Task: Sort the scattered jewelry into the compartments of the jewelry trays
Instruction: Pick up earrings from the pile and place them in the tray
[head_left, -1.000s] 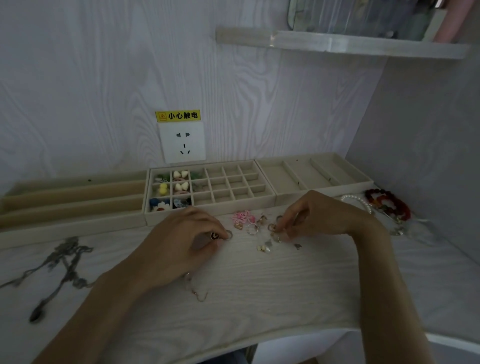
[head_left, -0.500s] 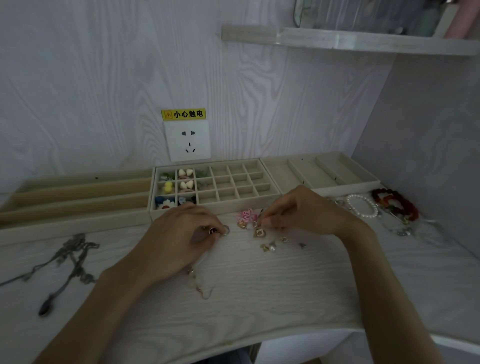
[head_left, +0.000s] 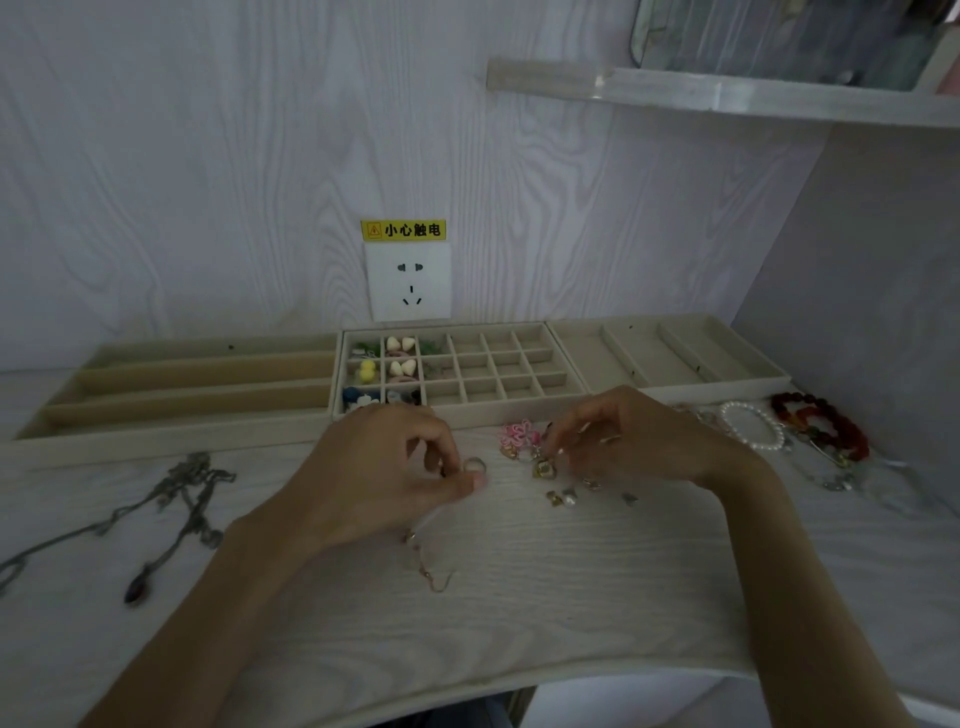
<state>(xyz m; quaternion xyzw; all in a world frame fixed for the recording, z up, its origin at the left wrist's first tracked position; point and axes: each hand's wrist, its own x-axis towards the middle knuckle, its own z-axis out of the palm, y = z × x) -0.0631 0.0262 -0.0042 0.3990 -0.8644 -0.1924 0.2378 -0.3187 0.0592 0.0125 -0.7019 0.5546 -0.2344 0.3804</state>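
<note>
We pinch a ring (head_left: 474, 464) in our left hand (head_left: 379, 475), just above the desk (head_left: 519, 597). Our right hand (head_left: 631, 439) curls over the jewelry pile (head_left: 540, 457), fingertips pinching a small piece. The grid tray (head_left: 483, 374) sits just behind, its left compartments filled.
</note>
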